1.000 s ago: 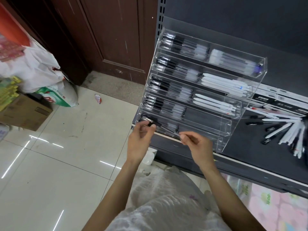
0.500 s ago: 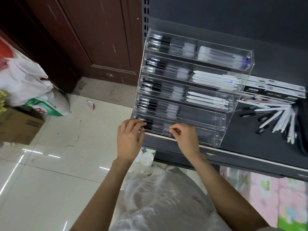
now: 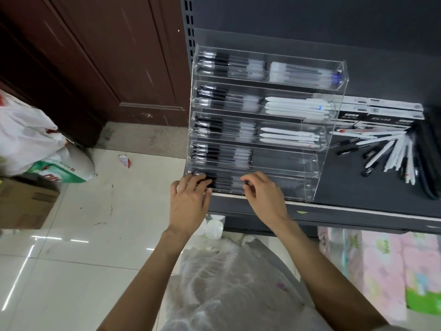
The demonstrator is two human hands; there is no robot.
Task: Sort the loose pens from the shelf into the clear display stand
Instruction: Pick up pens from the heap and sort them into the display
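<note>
Beside display stand (image 3: 331,130), illegibly labelled boxes (image 3: 381,115)

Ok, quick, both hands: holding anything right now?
Left hand: fingers on the pens in the display stand's bottom tier; grip cannot be told.
Right hand: fingertips pinched on something small and dark.

Dark grey shelf (image 3: 372,199) carried the goods. At its left end stood a clear display stand (image 3: 331,130), five stepped tiers, base at the shelf's front lip. Loose pens (image 3: 391,151) lay fanned on the bare shelf just right of the stand, mostly white, a few black. Behind them, flat black-and-white boxes (image 3: 381,113) lay against the back panel. A dark pouch-like item (image 3: 427,163) lay along the right edge, partly cut off. Below, tiled floor (image 3: 71,259) held a cardboard box (image 3: 23,204) and plastic bags (image 3: 26,137).
</note>
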